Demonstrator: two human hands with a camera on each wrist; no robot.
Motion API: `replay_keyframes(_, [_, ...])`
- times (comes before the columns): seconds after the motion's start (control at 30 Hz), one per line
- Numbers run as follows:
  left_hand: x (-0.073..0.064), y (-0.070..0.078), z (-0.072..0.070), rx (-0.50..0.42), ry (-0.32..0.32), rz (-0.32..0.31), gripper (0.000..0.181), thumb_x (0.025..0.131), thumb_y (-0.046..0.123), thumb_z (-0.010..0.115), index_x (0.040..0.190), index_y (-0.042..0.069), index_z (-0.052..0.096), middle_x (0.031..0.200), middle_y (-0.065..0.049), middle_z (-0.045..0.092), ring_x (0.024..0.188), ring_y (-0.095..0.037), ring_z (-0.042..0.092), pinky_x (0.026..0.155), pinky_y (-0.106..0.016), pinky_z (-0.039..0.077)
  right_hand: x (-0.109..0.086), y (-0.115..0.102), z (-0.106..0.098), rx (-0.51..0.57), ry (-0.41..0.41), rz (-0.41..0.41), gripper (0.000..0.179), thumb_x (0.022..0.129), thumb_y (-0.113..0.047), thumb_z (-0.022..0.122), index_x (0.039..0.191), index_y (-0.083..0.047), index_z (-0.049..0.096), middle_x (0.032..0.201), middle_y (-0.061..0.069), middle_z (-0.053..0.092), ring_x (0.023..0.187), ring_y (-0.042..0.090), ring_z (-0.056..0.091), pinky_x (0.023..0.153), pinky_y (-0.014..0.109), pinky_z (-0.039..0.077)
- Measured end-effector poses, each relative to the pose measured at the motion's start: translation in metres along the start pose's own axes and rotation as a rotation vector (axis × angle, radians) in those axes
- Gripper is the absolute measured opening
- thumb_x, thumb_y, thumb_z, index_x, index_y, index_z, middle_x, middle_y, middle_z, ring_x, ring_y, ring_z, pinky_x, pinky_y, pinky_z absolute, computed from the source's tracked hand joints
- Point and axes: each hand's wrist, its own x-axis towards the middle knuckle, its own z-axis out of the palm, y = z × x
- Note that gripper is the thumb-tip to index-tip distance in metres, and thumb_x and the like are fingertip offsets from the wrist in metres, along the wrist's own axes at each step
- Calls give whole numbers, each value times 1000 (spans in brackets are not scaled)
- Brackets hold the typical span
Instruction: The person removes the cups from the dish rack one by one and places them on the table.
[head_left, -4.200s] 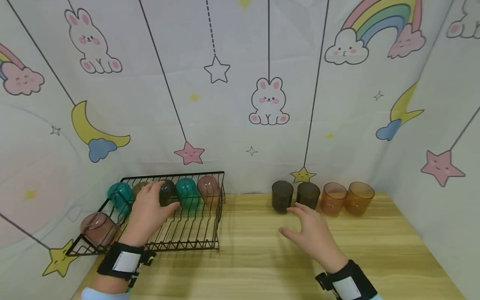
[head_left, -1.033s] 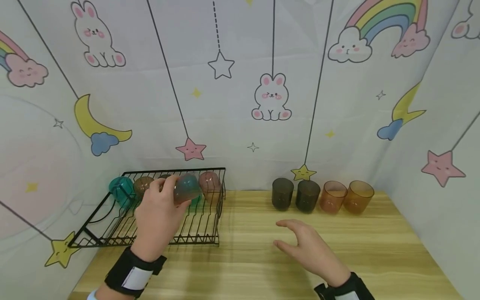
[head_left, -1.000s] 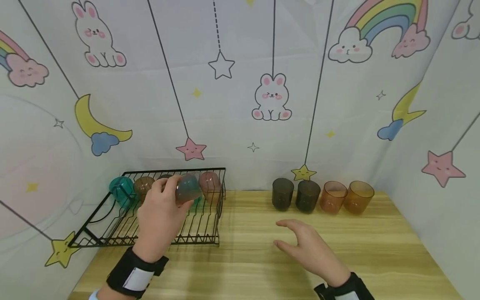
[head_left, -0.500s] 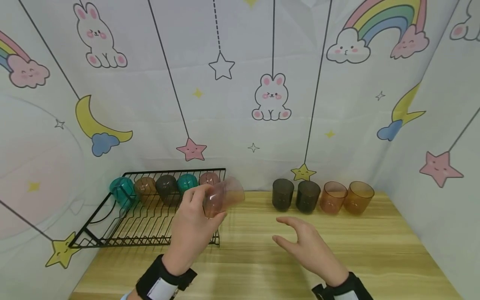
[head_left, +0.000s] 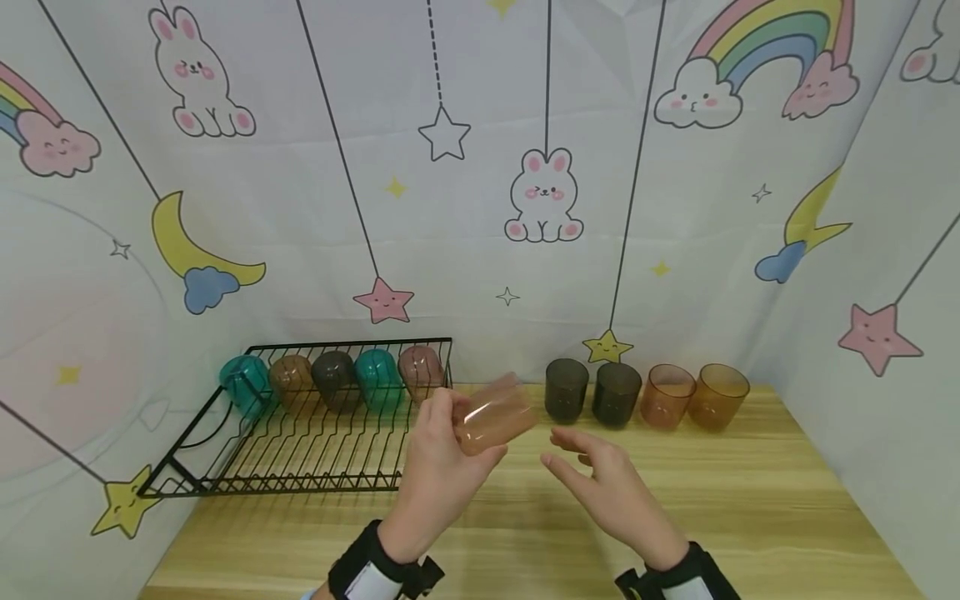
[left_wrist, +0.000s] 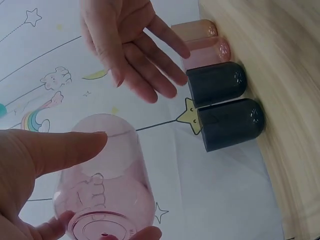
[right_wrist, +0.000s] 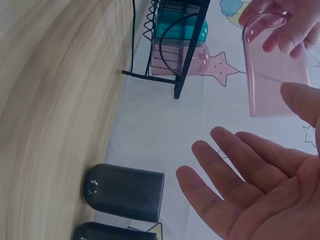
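Note:
A clear pink cup (head_left: 495,414) is in my left hand (head_left: 442,479), tilted in the air with its mouth up and to the right. The left wrist view shows the thumb on the cup's side (left_wrist: 107,185) and fingertips around its base. My right hand (head_left: 618,487) is just right of the cup's mouth and holds nothing. In the right wrist view its fingers (right_wrist: 220,167) are spread, apart from the cup (right_wrist: 260,80). Behind it, two dark grey cups (head_left: 566,390), a pinkish cup (head_left: 667,397) and an amber cup (head_left: 718,397) stand upright in a row.
At the left stands a black wire dish rack (head_left: 352,343). Along its back sit upside-down cups: teal (head_left: 243,385), brown (head_left: 291,383), grey (head_left: 335,383), another teal (head_left: 380,379) and pink (head_left: 422,371). A printed cloth wall (head_left: 465,225) borders the wooden table (head_left: 487,533).
My left hand took the pink cup from the rack's front left and carried it right, past the rack, turning its mouth upward. My right hand drew back slightly from the dark cups, then stayed nearly still.

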Motion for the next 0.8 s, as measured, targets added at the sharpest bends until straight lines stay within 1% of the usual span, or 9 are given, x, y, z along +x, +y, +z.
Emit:
replay_keyframes(0.13, [-3,0,8,-72,-23,-28,66,63,31,87,112,16,45,103,0,50,88,-15,57,70,-25,54,0,-1,2,68,11,11,64,82,-65,52,128,-21,56,124,-8,60,115,11,58,96,43,48])
replay_keyframes(0.2, [-5,0,12,-114,-37,-45,66,63,31,87,112,16,45,103,-1,52,87,-15,57,69,-24,52,1,-1,3,95,18,15,61,84,-63,52,128,-21,57,123,-8,60,114,11,58,95,41,49])
replay_keyframes(0.3, [-7,0,16,-170,-69,-76,66,64,33,86,112,16,44,103,-2,54,86,-16,59,68,-23,51,1,-1,4,129,26,15,56,86,-60,51,127,-21,57,123,-8,61,114,11,58,93,38,50])
replay_keyframes(0.4, [-9,0,20,-221,-101,-104,66,65,34,85,112,16,42,105,-2,54,87,-16,60,69,-23,52,1,-3,4,157,34,10,54,88,-58,50,126,-21,58,122,-8,61,115,11,58,92,36,52])
replay_keyframes(0.47, [-11,0,21,-233,-109,-108,67,65,36,84,113,16,42,105,-2,55,87,-16,61,69,-22,52,1,-4,4,176,36,5,52,89,-57,50,126,-21,58,123,-8,60,115,11,57,91,36,52])
replay_keyframes(0.63, [-12,-2,23,-213,-99,-94,68,65,42,84,112,15,42,105,-2,55,88,-13,61,67,-20,52,1,-6,3,197,45,-3,46,90,-55,49,124,-25,58,124,-8,60,116,11,57,91,36,52])
replay_keyframes(0.8, [-12,-3,25,-213,-115,-99,68,65,43,83,111,16,41,107,-1,52,91,-14,61,69,-21,53,3,-5,4,210,58,-19,43,90,-54,51,121,-27,59,122,-8,61,114,12,57,90,34,52])
